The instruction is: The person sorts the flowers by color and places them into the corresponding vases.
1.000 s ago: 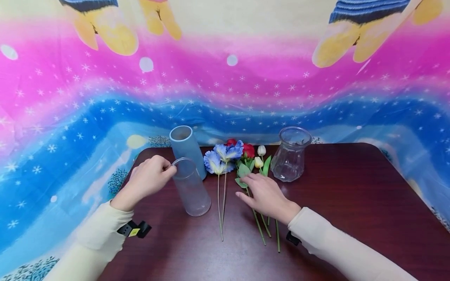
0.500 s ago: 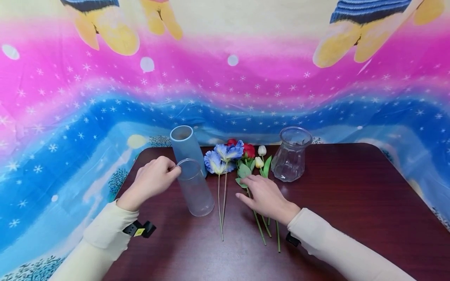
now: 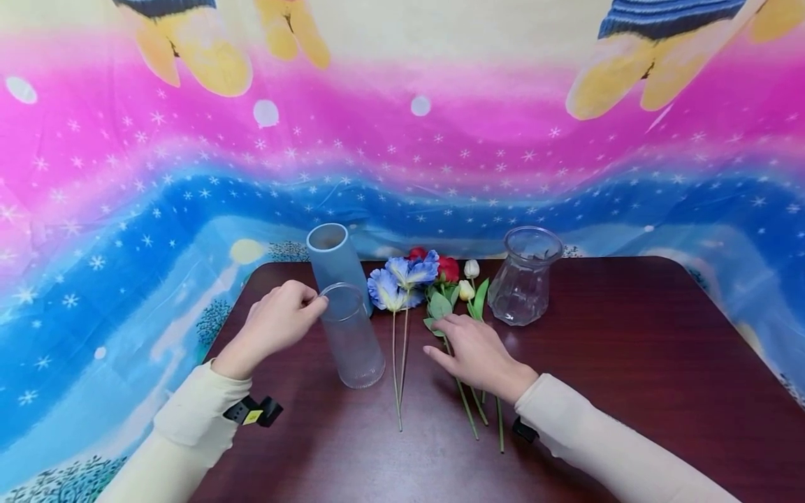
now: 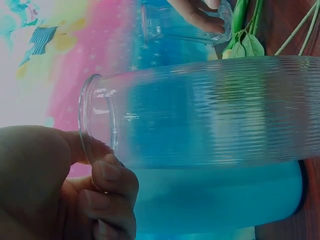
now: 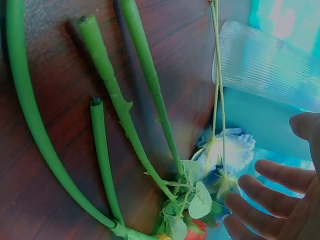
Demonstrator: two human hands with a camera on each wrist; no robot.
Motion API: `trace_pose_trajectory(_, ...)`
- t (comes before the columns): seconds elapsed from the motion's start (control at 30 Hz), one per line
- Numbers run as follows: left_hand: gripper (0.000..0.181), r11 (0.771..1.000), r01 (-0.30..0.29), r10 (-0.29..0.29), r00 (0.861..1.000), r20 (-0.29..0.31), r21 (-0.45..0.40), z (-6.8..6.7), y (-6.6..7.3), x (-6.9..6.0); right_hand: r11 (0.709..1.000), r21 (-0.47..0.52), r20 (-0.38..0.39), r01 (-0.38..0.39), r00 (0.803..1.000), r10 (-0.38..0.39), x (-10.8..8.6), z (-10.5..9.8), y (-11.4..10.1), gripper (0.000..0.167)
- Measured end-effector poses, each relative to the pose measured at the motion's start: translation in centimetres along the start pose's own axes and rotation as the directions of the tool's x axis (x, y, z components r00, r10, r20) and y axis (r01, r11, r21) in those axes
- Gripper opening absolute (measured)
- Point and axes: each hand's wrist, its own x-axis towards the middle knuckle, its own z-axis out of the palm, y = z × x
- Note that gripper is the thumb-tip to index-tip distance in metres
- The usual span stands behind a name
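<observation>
Only rim-pinched by left hand (image 3: 273, 321), ribbed glass vase (image 3: 357, 349) could be tipped into blue vase (image 3: 333, 267) behind it; right hand (image 3: 479, 353) unclenched.

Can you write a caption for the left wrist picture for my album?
The left hand pinches a clear ribbed vase by its rim, a blue vase close by.

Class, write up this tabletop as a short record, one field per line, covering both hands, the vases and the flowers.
Left hand: pinches the rim of the clear ribbed vase
Right hand: fingers extended over the green stems, gripping nothing
Blue vase: behind the clear ribbed vase
Flared glass vase: right of the flowers
Flowers: blue blooms, red blooms, pale buds
Surface: dark reddish-brown table
</observation>
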Motion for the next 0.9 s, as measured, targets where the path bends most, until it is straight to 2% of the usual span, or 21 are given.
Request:
trace_pose_trajectory(0.27,0.050,0.998,0.007,-0.005,1.000,0.026,-0.059,-0.1,-0.1,-0.2,0.998,0.044,0.012,-0.033,0.999,0.032,0.3,0.2,-0.1,0.041)
trace_pose_trajectory(0.43,0.049,0.996,0.002,0.001,1.000,0.031,-0.092,-0.1,-0.3,-0.3,0.993,0.089,0.056,-0.080,0.996,0.075,0.8,0.6,-0.2,0.042)
trace_pose_trajectory(0.73,0.048,0.983,-0.022,0.031,0.998,0.045,-0.184,0.4,-1.0,-0.1,0.971,0.161,0.139,-0.179,0.978,0.157,2.2,1.7,-0.7,0.042)
trace_pose_trajectory(0.9,0.049,0.972,-0.020,0.032,0.998,0.048,-0.234,0.6,-1.2,0.0,0.946,0.217,0.186,-0.239,0.962,0.201,3.1,2.5,-0.6,0.037)
